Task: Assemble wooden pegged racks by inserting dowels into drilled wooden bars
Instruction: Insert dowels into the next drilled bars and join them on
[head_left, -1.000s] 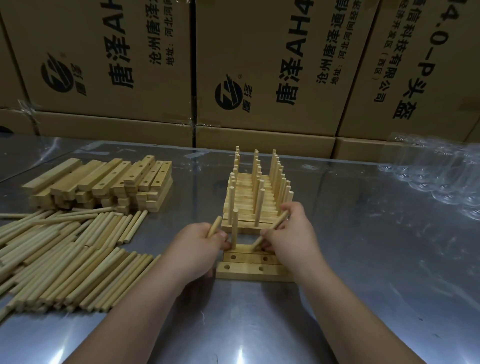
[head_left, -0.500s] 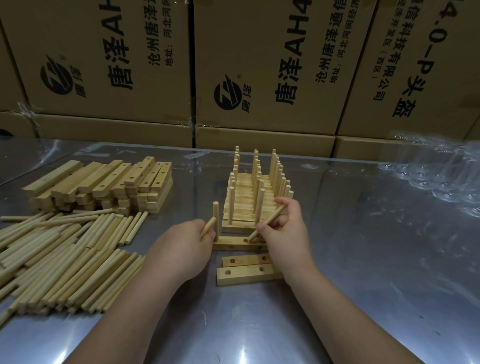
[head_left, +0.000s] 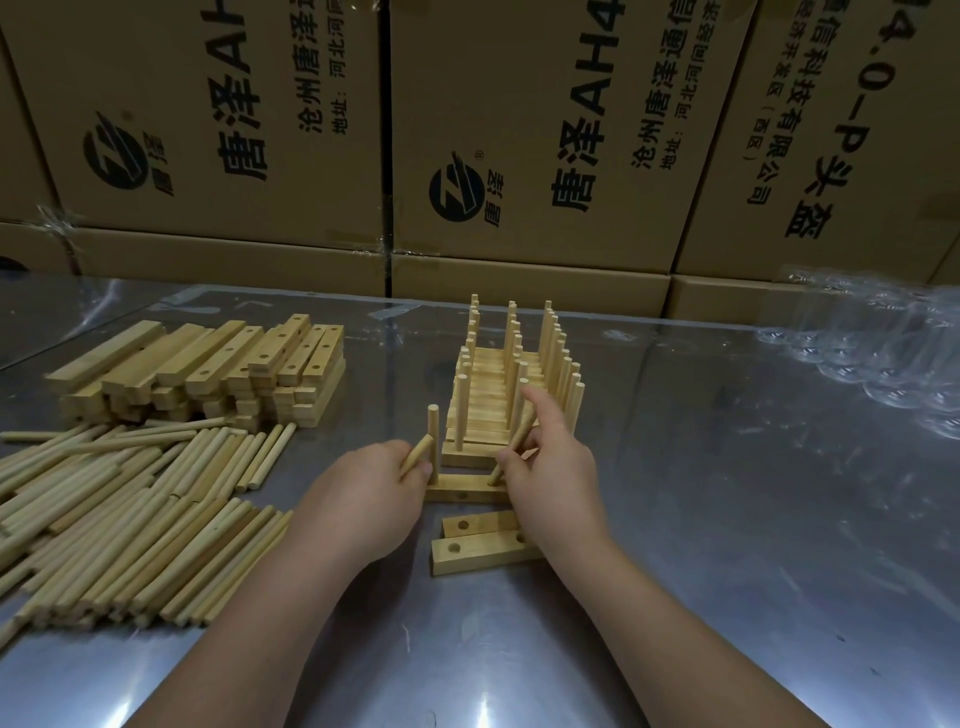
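Pinching a tilted pale wooden dowel (head_left: 519, 435), right hand (head_left: 553, 470) holds it against the drilled light-wood bar (head_left: 462, 492). Left hand (head_left: 371, 491) grips a second dowel (head_left: 417, 455) beside the upright peg (head_left: 432, 428).

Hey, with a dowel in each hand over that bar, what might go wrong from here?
1. The dowel in the right hand leans as it nears the bar; it may jam or seat crooked.
2. That hand's raised finger sits by the finished racks; a nudge might topple the front one.
3. The wrist lies over two spare bars; they might get shoved.
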